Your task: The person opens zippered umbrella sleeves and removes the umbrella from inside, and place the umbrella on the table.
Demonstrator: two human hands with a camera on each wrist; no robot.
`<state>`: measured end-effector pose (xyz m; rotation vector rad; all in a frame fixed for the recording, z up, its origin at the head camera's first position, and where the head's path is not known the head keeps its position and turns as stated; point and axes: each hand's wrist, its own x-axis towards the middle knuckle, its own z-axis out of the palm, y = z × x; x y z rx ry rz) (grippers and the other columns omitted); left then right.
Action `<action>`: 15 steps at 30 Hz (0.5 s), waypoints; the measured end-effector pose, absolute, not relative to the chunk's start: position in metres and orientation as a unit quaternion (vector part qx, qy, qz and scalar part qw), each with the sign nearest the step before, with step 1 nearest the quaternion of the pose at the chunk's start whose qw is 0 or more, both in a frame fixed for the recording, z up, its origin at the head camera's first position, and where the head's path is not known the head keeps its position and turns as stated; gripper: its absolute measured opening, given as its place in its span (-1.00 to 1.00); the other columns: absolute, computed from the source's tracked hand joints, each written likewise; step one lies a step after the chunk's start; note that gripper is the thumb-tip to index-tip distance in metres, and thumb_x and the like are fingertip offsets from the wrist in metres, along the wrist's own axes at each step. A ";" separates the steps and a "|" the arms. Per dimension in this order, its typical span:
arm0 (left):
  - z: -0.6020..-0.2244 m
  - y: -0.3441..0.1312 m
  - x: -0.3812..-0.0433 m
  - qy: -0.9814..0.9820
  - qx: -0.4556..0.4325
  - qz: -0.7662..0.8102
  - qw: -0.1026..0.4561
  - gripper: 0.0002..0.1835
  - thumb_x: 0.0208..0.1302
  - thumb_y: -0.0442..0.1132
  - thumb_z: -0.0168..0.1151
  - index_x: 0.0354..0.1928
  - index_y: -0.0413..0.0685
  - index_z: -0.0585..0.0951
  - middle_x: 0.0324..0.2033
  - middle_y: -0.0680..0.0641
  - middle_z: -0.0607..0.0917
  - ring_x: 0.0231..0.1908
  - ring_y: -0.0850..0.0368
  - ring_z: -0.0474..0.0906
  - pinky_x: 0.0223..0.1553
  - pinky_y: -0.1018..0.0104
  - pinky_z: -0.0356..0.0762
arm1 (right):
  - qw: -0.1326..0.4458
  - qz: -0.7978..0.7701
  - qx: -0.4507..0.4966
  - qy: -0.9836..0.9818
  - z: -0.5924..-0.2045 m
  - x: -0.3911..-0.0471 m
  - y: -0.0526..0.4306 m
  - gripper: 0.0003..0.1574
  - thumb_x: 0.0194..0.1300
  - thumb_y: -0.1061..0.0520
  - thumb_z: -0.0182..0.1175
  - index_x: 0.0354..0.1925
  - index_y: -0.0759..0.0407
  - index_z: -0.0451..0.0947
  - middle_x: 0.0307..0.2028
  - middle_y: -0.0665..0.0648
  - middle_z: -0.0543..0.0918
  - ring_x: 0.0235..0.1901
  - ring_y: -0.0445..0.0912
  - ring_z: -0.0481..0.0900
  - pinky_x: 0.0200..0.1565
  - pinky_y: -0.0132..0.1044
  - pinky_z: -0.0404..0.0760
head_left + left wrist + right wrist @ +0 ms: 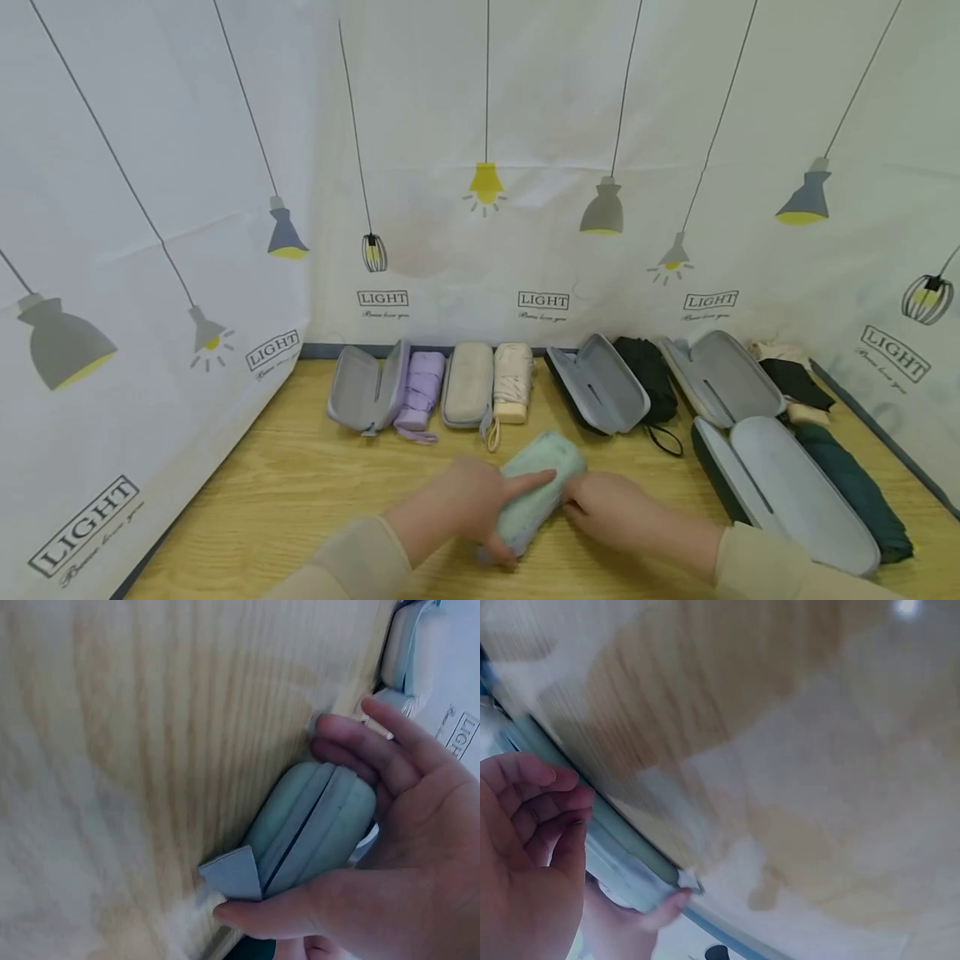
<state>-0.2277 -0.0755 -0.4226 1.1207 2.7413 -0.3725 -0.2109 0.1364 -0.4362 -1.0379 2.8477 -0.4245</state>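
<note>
A mint-green zip-up case [553, 454], closed, lies slanted on the table before me. My left hand [474, 500] grips it from the left, thumb at the near end and index finger stretched across the top. In the left wrist view a grey fabric tab [236, 874] sticks out at one end of its zipper seam [300, 832]. My right hand [611, 507] is at the case's right side. Its thumb and curled fingers [574, 799] pinch at the seam in the right wrist view, on what seems the small zipper pull, mostly hidden by them.
Along the back stand an open lilac case [356, 392], a folded lilac umbrella [422, 387], a closed beige case [470, 383], a cream umbrella [513, 379], an open black case [611, 387] and a black umbrella [648, 383]. To the right, an open dark-green case [802, 492] adjoins a green umbrella [855, 487].
</note>
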 end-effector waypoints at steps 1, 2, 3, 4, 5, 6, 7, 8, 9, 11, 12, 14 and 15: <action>-0.423 -0.074 -0.226 0.919 0.368 -0.125 0.071 0.20 -0.47 0.59 0.14 0.29 0.70 -0.26 -0.74 0.07 0.38 -0.75 0.21 0.29 -0.76 0.29 0.24 | 0.047 -0.143 -0.343 0.927 -0.436 -0.210 0.134 -0.90 0.18 0.15 0.14 -0.47 -0.01 0.51 -0.54 -0.17 0.53 -0.51 -0.26 0.49 -0.46 -0.31 0.47; -0.425 -0.072 -0.225 0.922 0.361 -0.124 0.066 0.19 -0.48 0.59 0.13 0.30 0.69 -0.24 -0.75 0.06 0.38 -0.75 0.21 0.29 -0.76 0.28 0.24 | 0.051 -0.147 -0.347 0.925 -0.436 -0.208 0.132 -0.89 0.19 0.15 0.13 -0.47 -0.02 0.50 -0.54 -0.19 0.52 -0.51 -0.28 0.49 -0.46 -0.32 0.47; -0.425 -0.070 -0.224 0.925 0.354 -0.125 0.064 0.19 -0.48 0.60 0.12 0.30 0.68 -0.23 -0.75 0.06 0.38 -0.75 0.21 0.29 -0.76 0.28 0.24 | 0.058 -0.152 -0.349 0.923 -0.436 -0.207 0.131 -0.89 0.20 0.14 0.13 -0.47 -0.04 0.49 -0.54 -0.21 0.50 -0.51 -0.30 0.47 -0.46 -0.34 0.47; -0.426 -0.069 -0.224 0.927 0.348 -0.126 0.062 0.19 -0.48 0.60 0.11 0.30 0.68 -0.22 -0.75 0.06 0.38 -0.75 0.21 0.29 -0.76 0.28 0.24 | 0.063 -0.155 -0.351 0.921 -0.436 -0.206 0.130 -0.88 0.19 0.13 0.13 -0.48 -0.04 0.49 -0.55 -0.22 0.49 -0.52 -0.31 0.46 -0.47 -0.34 0.46; -0.427 -0.068 -0.224 0.929 0.343 -0.127 0.059 0.19 -0.49 0.62 0.09 0.31 0.67 -0.22 -0.76 0.07 0.38 -0.76 0.21 0.29 -0.76 0.28 0.24 | 0.072 -0.163 -0.354 0.918 -0.436 -0.206 0.129 -0.87 0.20 0.14 0.13 -0.48 -0.05 0.49 -0.55 -0.23 0.49 -0.52 -0.32 0.45 -0.47 -0.35 0.45; -0.428 -0.067 -0.223 0.931 0.337 -0.128 0.057 0.20 -0.50 0.63 0.08 0.31 0.67 -0.22 -0.77 0.07 0.38 -0.76 0.21 0.28 -0.77 0.28 0.24 | 0.077 -0.165 -0.356 0.916 -0.436 -0.205 0.128 -0.88 0.20 0.13 0.13 -0.48 -0.05 0.50 -0.55 -0.23 0.48 -0.52 -0.34 0.45 -0.47 -0.36 0.45; -0.428 -0.066 -0.223 0.932 0.333 -0.128 0.059 0.20 -0.51 0.63 0.07 0.31 0.66 -0.22 -0.77 0.07 0.38 -0.77 0.21 0.28 -0.77 0.27 0.24 | 0.079 -0.164 -0.359 0.915 -0.437 -0.205 0.128 -0.88 0.20 0.13 0.14 -0.47 -0.04 0.50 -0.54 -0.23 0.49 -0.52 -0.34 0.45 -0.47 -0.37 0.45; -0.429 -0.065 -0.223 0.934 0.328 -0.128 0.059 0.20 -0.52 0.64 0.07 0.31 0.66 -0.22 -0.78 0.08 0.38 -0.77 0.21 0.28 -0.78 0.27 0.24 | 0.080 -0.164 -0.362 0.914 -0.438 -0.204 0.128 -0.89 0.19 0.13 0.14 -0.47 -0.04 0.51 -0.54 -0.23 0.49 -0.52 -0.34 0.45 -0.46 -0.38 0.46; -0.429 -0.064 -0.222 0.936 0.324 -0.129 0.058 0.20 -0.52 0.65 0.05 0.31 0.66 -0.22 -0.78 0.08 0.37 -0.77 0.22 0.27 -0.78 0.27 0.24 | 0.082 -0.166 -0.364 0.913 -0.439 -0.204 0.128 -0.90 0.19 0.13 0.15 -0.46 -0.03 0.52 -0.53 -0.23 0.50 -0.51 -0.34 0.45 -0.47 -0.38 0.46; -0.430 -0.062 -0.219 0.940 0.310 -0.127 0.054 0.21 -0.53 0.65 0.05 0.31 0.65 -0.20 -0.78 0.08 0.38 -0.77 0.22 0.28 -0.78 0.27 0.24 | 0.089 -0.172 -0.365 0.911 -0.440 -0.203 0.129 -0.91 0.20 0.13 0.14 -0.45 -0.02 0.53 -0.52 -0.23 0.50 -0.51 -0.35 0.45 -0.47 -0.39 0.45; -0.429 -0.061 -0.218 0.943 0.303 -0.125 0.055 0.20 -0.53 0.65 0.05 0.31 0.65 -0.19 -0.78 0.07 0.38 -0.77 0.22 0.28 -0.77 0.27 0.24 | 0.084 -0.169 -0.361 0.913 -0.440 -0.202 0.130 -0.91 0.20 0.12 0.15 -0.44 -0.03 0.52 -0.52 -0.24 0.50 -0.51 -0.35 0.44 -0.48 -0.39 0.45; -0.429 -0.058 -0.215 0.949 0.288 -0.117 0.051 0.20 -0.54 0.65 0.06 0.31 0.65 -0.17 -0.74 0.05 0.41 -0.74 0.21 0.30 -0.76 0.27 0.24 | 0.082 -0.174 -0.344 0.919 -0.437 -0.200 0.131 -0.89 0.20 0.12 0.14 -0.47 -0.04 0.51 -0.56 -0.24 0.47 -0.55 -0.35 0.41 -0.51 -0.38 0.42; -0.429 -0.057 -0.214 0.952 0.280 -0.112 0.051 0.21 -0.54 0.65 0.06 0.32 0.64 -0.16 -0.73 0.04 0.42 -0.74 0.21 0.30 -0.75 0.26 0.24 | 0.080 -0.177 -0.332 0.923 -0.435 -0.199 0.131 -0.89 0.20 0.11 0.13 -0.47 -0.05 0.50 -0.57 -0.23 0.46 -0.57 -0.34 0.40 -0.52 -0.38 0.41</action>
